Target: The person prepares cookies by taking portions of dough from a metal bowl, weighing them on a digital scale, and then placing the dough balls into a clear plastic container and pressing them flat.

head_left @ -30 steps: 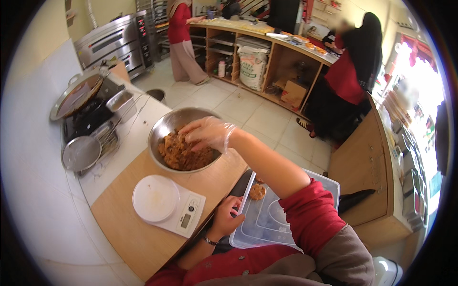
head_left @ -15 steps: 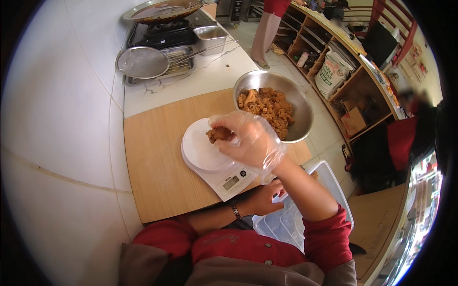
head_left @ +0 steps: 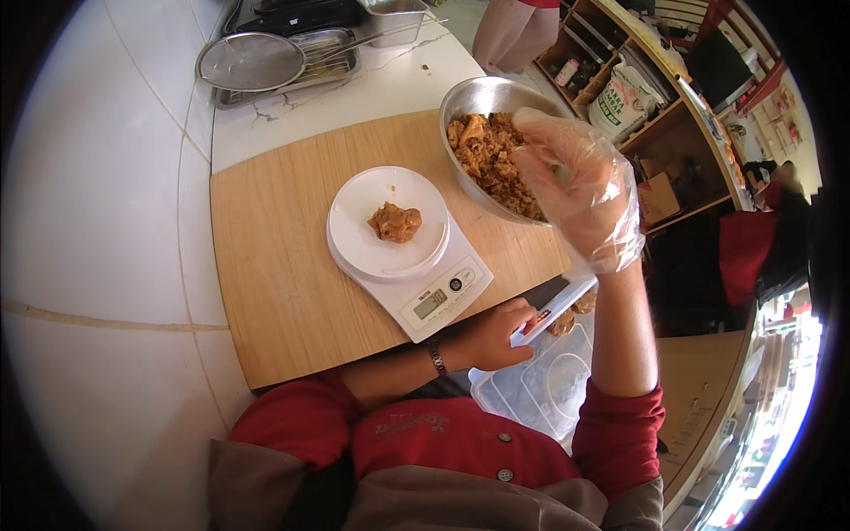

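A lump of wet brown minced mixture [head_left: 396, 223] lies on the white plate [head_left: 354, 252] of a kitchen scale [head_left: 443, 299] with a lit display. To its right, a steel bowl [head_left: 462, 86] holds more of this chunky brown mixture [head_left: 496, 164]. Over the bowl's right side hovers my right hand [head_left: 589, 190] in a clear plastic glove, fingers apart and nothing seen between them. My bare left hand [head_left: 500, 336], with a bracelet on the wrist, grips the near rim of a clear plastic container [head_left: 531, 380]. Several brown lumps [head_left: 562, 324] sit inside it, partly hidden by my right forearm.
A wooden board [head_left: 274, 239] carries the scale and bowl, with a tiled wall on its left. Beyond are a mesh strainer [head_left: 252, 62] on a metal tray and a steel pan [head_left: 394, 22]. Shelving with a white sack [head_left: 624, 102] stands right; a person's legs [head_left: 516, 35] show behind.
My right hand has let go of the lump on the scale plate and moved right to the bowl. My left hand stays at the container. The view has shifted slightly.
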Demonstrator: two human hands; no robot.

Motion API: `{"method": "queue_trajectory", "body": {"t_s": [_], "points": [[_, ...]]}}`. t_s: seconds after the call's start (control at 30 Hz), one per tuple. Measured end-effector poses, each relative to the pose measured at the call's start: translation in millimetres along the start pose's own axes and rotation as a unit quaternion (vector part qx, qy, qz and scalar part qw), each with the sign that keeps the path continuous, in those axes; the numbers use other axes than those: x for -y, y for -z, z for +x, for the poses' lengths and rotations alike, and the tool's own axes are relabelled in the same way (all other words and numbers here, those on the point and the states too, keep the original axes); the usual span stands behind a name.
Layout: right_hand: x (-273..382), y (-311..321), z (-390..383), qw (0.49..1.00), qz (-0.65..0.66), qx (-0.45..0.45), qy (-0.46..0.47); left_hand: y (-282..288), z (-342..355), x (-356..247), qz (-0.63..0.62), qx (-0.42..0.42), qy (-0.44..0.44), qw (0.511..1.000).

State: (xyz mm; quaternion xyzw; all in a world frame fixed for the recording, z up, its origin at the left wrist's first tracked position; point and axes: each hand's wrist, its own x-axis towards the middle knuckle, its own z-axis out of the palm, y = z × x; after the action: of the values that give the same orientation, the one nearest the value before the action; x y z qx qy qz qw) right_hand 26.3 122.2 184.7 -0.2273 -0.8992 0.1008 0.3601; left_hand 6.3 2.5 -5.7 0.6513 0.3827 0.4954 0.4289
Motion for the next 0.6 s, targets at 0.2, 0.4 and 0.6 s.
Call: {"method": "queue_trajectory", "body": {"t_s": [0.2,0.4,0.6], "points": [[-42.3,4.0,-12.8,0.944,-0.171,0.279,-0.035,-1.3,1.1,1.0,-0.001,0.005,-0.014,1.0],[-48.2,-2.4,-3.1,0.944,-0.153,0.289,-0.037,1.6,0.9,-2.5,0.019,0.007,-0.003,1.0],[-54.5,-7.8,4.5,0.931,-0.163,0.321,-0.066,0.0,0.5,-0.4,0.003,-0.003,0.005,1.0]]}}
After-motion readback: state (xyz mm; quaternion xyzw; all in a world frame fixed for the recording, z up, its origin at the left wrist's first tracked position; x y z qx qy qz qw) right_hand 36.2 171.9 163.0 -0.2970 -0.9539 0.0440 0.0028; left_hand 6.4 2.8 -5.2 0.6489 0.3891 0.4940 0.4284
